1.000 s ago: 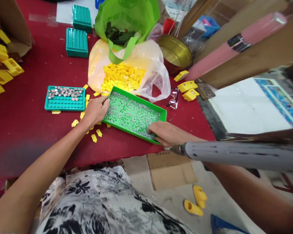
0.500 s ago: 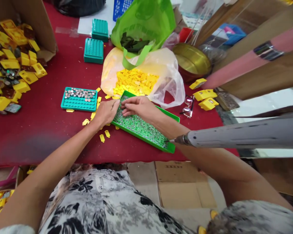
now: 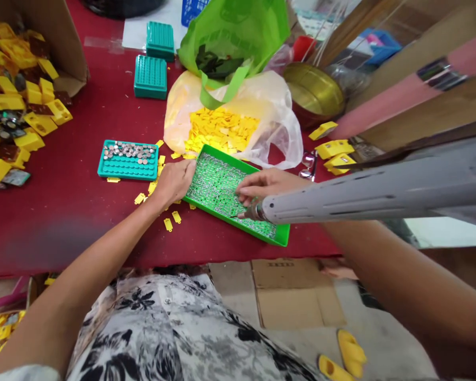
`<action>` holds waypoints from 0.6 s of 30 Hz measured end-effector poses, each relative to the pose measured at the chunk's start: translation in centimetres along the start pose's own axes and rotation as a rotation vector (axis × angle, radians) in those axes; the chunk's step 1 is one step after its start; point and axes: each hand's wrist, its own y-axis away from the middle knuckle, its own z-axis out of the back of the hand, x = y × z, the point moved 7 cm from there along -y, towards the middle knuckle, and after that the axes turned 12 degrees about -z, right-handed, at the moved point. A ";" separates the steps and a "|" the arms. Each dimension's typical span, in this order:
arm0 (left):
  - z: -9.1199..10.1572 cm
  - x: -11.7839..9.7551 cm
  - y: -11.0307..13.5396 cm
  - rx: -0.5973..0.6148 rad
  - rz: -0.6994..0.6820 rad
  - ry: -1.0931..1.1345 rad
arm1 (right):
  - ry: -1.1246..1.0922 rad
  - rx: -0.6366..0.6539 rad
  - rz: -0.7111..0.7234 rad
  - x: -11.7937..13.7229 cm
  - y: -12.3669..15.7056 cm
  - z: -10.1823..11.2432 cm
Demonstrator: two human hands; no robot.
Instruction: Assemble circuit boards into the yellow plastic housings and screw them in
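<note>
A green tray point(image 3: 280, 235) full of small silver metal pieces lies on the red table, near its front edge. My left hand point(image 3: 173, 181) grips the tray's left edge, fingers curled over the rim. My right hand point(image 3: 266, 185) rests on the metal pieces in the middle of the tray, fingers drawn together flat on them; I cannot make out anything held. A grey rod-shaped tool point(image 3: 365, 193) hangs close to the camera over my right forearm, its metal tip above the tray.
A teal tray point(image 3: 127, 165) with round metal discs lies left of the green tray. Small yellow tags are scattered between them. A clear bag of yellow tags point(image 3: 222, 127), a green bag point(image 3: 238, 37), a brass bowl point(image 3: 313, 92), glasses point(image 3: 308, 165) and yellow housings point(image 3: 335, 151) stand behind.
My right hand has slid from the tray's far left corner back to its middle. A second ago it was at the tray's near right corner. My left hand has kept hold of the left edge.
</note>
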 end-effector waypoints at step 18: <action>0.6 0.0 -0.4 -0.008 -0.021 0.001 | -0.053 -0.074 -0.204 -4.7 3.9 3.9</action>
